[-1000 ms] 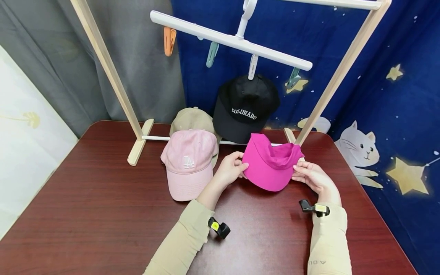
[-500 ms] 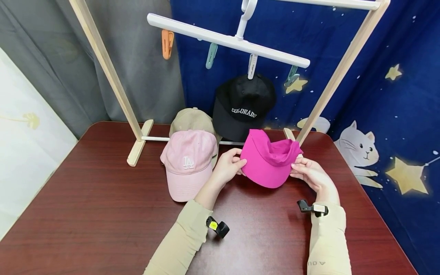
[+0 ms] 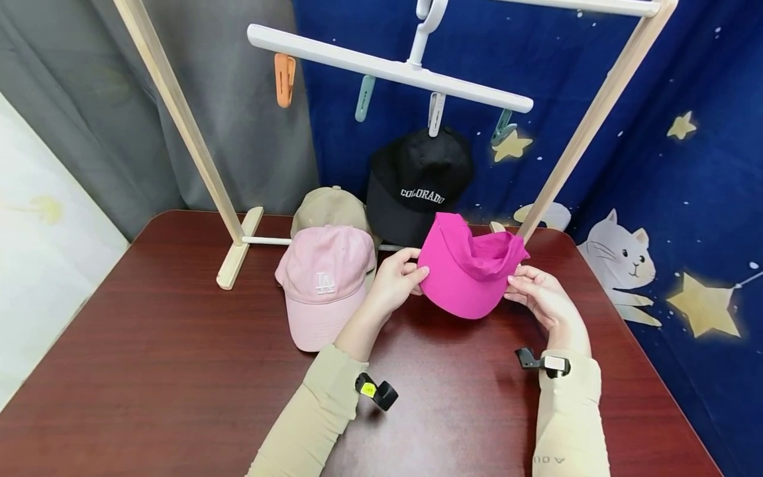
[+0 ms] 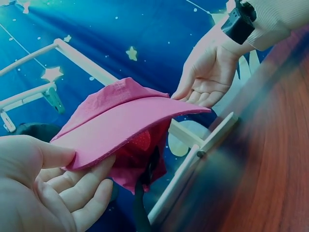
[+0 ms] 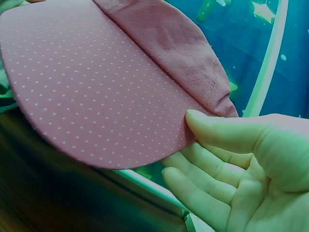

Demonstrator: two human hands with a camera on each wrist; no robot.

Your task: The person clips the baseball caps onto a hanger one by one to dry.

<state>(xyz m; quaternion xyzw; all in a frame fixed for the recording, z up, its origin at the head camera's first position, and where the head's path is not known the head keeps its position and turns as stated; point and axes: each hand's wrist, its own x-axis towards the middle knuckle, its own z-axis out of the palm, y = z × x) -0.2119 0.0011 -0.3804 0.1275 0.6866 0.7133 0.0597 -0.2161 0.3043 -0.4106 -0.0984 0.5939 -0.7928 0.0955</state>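
Note:
Both hands hold a bright magenta cap (image 3: 465, 278) by its brim, one on each side, above the table. My left hand (image 3: 395, 277) pinches the brim's left edge between thumb and fingers; the left wrist view shows the thumb on top and the fingers beneath. At the opposite edge, my right hand (image 3: 544, 298) pinches the brim likewise. Small pale dots cover the brim (image 5: 96, 92) in the right wrist view. The cap's crown looks soft and partly caved in. Behind it hangs a black cap (image 3: 420, 185) lettered COLORADO, held by a white clip (image 3: 436, 114).
A white hanger bar (image 3: 381, 66) carries an orange clip (image 3: 285, 81), a teal clip (image 3: 365, 98) and a green clip (image 3: 503, 127). A pink LA cap (image 3: 324, 285) overlaps a beige cap (image 3: 330, 209) on the table (image 3: 179, 371). Wooden posts (image 3: 185, 132) frame the rack.
Both hands have raised the magenta cap slightly, toward the rack. It now overlaps more of the black cap's lower right in the head view. The hanger bar's left end appears shifted left.

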